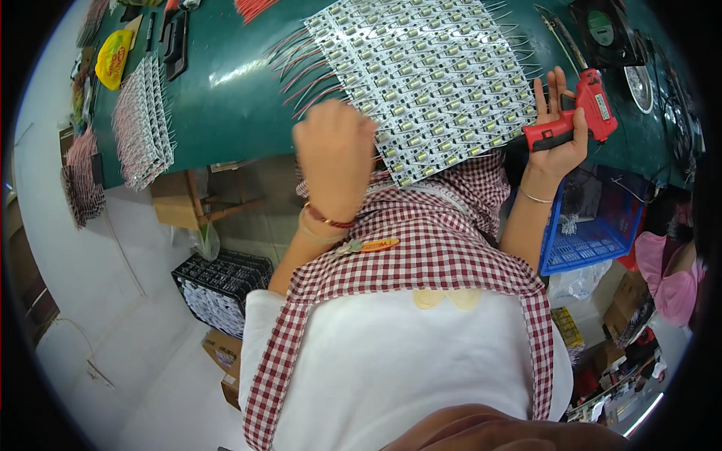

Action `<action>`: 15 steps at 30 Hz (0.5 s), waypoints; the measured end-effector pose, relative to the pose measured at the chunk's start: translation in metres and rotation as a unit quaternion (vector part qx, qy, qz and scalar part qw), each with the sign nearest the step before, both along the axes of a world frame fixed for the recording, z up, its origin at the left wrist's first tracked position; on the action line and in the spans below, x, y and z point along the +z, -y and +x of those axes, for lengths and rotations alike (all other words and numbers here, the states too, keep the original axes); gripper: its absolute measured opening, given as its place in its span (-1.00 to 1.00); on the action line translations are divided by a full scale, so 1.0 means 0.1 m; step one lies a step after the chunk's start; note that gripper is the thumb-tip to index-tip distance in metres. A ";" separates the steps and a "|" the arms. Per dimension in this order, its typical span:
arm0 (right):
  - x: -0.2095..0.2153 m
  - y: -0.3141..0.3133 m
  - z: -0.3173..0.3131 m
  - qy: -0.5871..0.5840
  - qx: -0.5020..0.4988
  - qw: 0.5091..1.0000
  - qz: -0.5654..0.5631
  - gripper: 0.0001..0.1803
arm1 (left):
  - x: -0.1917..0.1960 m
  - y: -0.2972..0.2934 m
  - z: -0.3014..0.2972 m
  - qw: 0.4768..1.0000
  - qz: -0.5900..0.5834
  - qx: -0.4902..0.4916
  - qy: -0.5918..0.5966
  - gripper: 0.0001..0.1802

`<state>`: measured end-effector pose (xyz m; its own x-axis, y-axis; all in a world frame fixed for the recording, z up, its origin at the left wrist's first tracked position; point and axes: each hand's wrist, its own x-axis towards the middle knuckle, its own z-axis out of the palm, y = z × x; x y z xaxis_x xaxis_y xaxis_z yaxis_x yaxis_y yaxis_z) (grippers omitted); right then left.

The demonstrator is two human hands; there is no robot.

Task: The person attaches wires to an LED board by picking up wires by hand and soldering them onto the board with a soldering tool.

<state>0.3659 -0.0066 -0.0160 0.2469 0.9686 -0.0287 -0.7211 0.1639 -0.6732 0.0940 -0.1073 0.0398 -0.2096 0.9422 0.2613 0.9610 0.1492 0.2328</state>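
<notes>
Green tbl (226, 105); L hand (335, 154) blurry, grip unclear

A green table (233, 113) carries a wired circuit panel (432, 79), red wires (254, 7) beyond, and, leftward, narrower boards (143, 124), a yellow item (113, 59).

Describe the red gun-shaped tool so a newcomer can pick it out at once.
On the green table, find the big white sheet of small circuit boards. Just right of it, the person's right hand holds the red gun-shaped tool. Its bright red body sets it apart from the black item with a green disc beyond it.
</notes>
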 end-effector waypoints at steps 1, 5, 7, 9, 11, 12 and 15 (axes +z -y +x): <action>-0.01 0.00 0.00 0.004 0.009 1.000 0.005 -0.68 | -0.02 -0.06 0.12 0.994 -0.008 -0.091 0.067 -0.88; -0.02 0.00 -0.01 -0.007 0.009 1.000 0.008 -0.68 | -0.19 -0.25 0.35 0.970 -0.043 -0.213 0.108 -0.89; -0.03 0.01 -0.01 -0.009 0.016 1.000 0.012 -0.69 | -0.17 -0.25 0.34 0.968 -0.037 -0.222 0.110 -0.89; -0.03 0.01 -0.01 -0.007 0.013 1.000 0.012 -0.69 | -0.19 -0.20 0.26 0.969 -0.007 -0.202 0.142 -0.87; -0.03 0.00 0.00 -0.006 0.010 1.000 0.010 -0.70 | -0.13 -0.03 0.14 0.980 -0.004 -0.156 0.121 -0.87; -0.02 0.00 0.00 -0.007 0.005 1.000 0.009 -0.69 | -0.09 0.07 0.08 0.989 0.000 -0.108 0.099 -0.86; 0.00 0.00 -0.01 -0.002 0.001 1.000 0.006 -0.69 | -0.16 0.31 -0.07 0.999 -0.023 -0.034 0.028 -0.85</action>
<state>0.3650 -0.0062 -0.0163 0.2448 0.9694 -0.0177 -0.7246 0.1708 -0.6677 0.0866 -0.1384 0.0235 -0.1585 0.9654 0.2071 0.9548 0.0965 0.2810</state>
